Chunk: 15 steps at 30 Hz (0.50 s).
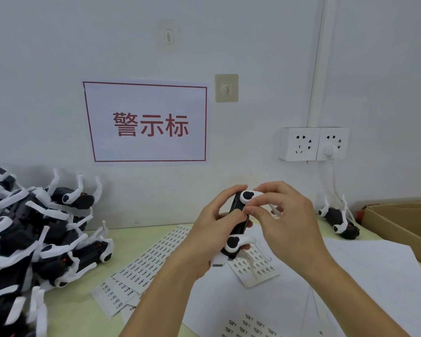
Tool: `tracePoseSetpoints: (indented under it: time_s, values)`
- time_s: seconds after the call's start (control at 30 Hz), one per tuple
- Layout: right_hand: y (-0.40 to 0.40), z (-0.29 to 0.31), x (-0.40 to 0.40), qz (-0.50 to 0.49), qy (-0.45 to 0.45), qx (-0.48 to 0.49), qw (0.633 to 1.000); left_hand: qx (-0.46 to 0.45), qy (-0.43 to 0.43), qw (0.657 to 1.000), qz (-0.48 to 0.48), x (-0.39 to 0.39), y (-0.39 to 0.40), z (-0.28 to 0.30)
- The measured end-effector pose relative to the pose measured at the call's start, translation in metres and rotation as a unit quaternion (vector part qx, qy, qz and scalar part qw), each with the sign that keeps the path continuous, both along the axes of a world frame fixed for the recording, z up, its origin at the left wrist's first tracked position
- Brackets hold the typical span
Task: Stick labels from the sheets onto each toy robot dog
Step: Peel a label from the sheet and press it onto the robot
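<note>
Sheets [153,261]: spread on the table [78,310] under both forearms; small printed labels in rows
Left hand [204,237]: fingers curled round the dog [238,222], held above the sheets
Right hand [284,220]: thumb and forefinger pinched together on the dog's black body
Pile [34,229]: more dogs heaped at left
Lone dog [339,221]: lies at right beside a box [404,222]
Sign [147,122]: on the wall, red characters

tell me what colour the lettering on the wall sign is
Red, inside a red border on white paper; the wall sign shows plainly in the head view.
</note>
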State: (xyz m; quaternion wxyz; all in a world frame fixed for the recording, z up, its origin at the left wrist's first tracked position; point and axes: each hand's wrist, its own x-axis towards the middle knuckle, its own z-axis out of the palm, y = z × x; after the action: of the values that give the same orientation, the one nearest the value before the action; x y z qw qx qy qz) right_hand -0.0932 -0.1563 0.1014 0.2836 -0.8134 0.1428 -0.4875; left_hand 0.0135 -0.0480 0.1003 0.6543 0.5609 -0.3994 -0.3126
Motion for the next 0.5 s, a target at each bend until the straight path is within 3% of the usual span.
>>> tracePoseSetpoints:
  time_s: [0.3,0.5]
  values:
    - [0.0036,-0.0043,0.0036,-0.104,-0.008,-0.1,0.99,-0.002,-0.032,0.999,0.008,-0.001,0.0002,0.0004]
    - [0.008,-0.0011,0.0024,-0.116,0.001,-0.044,0.992,0.002,-0.064,0.998,0.027,0.0007,-0.0012,-0.001]
